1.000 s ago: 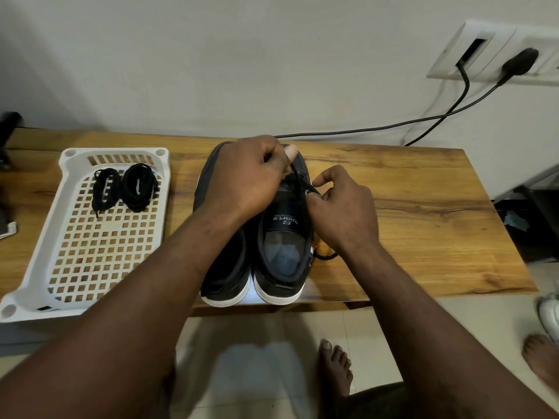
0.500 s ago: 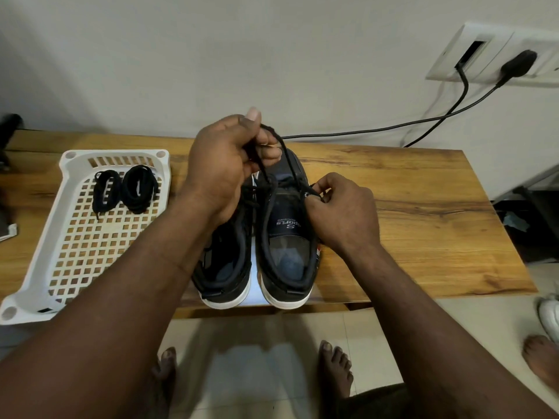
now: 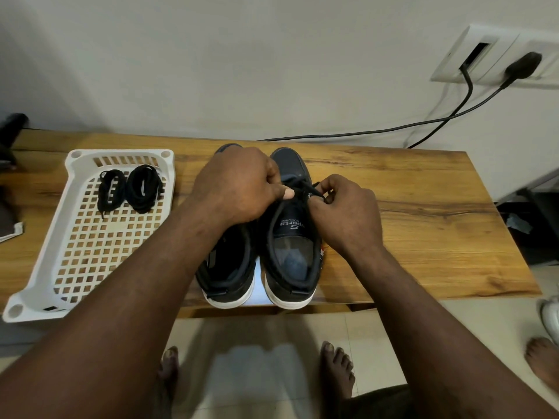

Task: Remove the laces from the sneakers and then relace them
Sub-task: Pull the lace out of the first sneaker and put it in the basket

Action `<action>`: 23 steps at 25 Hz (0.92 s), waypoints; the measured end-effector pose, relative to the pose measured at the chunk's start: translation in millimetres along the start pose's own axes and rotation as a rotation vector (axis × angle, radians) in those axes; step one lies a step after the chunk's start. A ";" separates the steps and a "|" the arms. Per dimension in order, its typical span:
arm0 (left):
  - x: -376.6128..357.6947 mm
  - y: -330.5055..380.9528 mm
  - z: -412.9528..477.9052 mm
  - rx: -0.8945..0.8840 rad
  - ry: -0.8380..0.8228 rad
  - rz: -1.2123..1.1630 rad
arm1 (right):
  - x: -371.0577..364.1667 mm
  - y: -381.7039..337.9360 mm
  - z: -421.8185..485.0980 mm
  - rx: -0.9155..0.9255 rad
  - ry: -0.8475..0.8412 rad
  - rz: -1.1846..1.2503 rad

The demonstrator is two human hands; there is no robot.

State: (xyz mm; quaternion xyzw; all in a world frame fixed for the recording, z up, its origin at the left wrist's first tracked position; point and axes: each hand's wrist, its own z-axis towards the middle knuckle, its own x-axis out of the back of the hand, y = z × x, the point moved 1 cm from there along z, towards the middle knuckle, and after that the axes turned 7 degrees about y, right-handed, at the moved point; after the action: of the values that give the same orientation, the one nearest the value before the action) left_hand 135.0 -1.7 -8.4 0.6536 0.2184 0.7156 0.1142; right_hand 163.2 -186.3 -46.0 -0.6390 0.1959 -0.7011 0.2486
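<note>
Wooden table (image 3: 423,189) against a plain wall carries the dark sneakers (image 3: 227,267) at its near edge, heels toward the person, beside a white basket (image 3: 39,285) holding two coiled spare laces (image 3: 142,189). Both hands work the lace (image 3: 305,189) over the upper eyelets of the right sneaker (image 3: 292,267). The left hand (image 3: 239,186) pinches it under the thumb and the right hand (image 3: 344,207) pinches it at the right-side eyelet, whether drawing out or threading in I cannot tell, and next comes a steady pull through one hole. Its tongue label (image 3: 292,225) reads "S", "sports", "RUNNING".
</note>
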 end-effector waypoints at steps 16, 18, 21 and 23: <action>-21.5 21.9 -9.3 -0.082 0.086 0.117 | -2.1 0.6 0.0 0.042 -0.012 -0.002; -23.9 22.7 -9.8 -0.083 0.126 0.175 | -2.8 1.1 -0.3 0.043 -0.009 0.003; -24.7 14.7 -1.9 0.071 0.156 -0.285 | -2.0 1.9 -0.3 0.036 -0.008 0.016; -21.2 14.1 1.4 0.273 0.144 -0.868 | -1.0 2.5 0.4 0.029 -0.014 0.019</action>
State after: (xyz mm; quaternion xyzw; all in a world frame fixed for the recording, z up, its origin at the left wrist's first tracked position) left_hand 140.6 -23.4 -20.6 0.4594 0.5716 0.6099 0.3005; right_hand 163.9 -187.8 -48.2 -0.6381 0.1901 -0.6971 0.2661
